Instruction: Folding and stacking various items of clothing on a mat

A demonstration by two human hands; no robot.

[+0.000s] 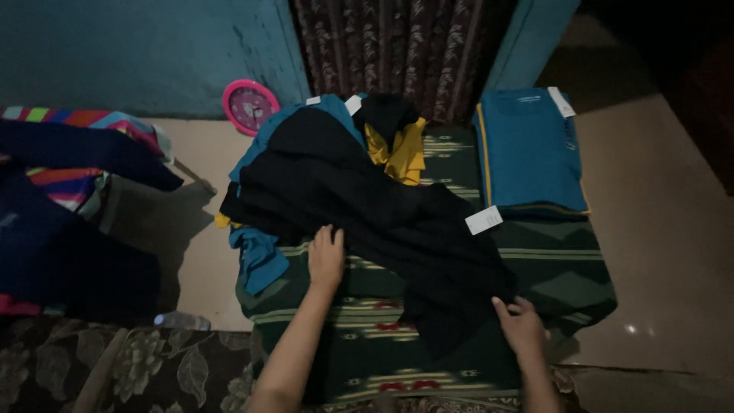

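where the black garment (382,222) sprawls across the green patterned cloth (550,268) covering the low surface, it runs on a slant from the heap at the back down to the near edge, a white tag (483,219) showing on its right side. it looks soft and light, the sort of limp fabric that will sag and slide the moment one edge is lifted, so i would judge the hem and corners the sensible places to take hold, not the middle. the left hand (326,258) lies flat with fingers together and stretched out, pressing on the garment's near left edge and gripping nothing. the right hand (521,325) is at the lower right corner with its fingers curled in, and seems to pinch the cloth there, though the dim light leaves that unsure. behind the black piece lie a blue garment (264,149) and a yellow one (401,157), tangled together. just to the right sits a neatly folded teal shirt (527,149) on the same cloth. a pink round clock (248,105) leans at the wall, and striped fabric (73,183) lies off to the left.
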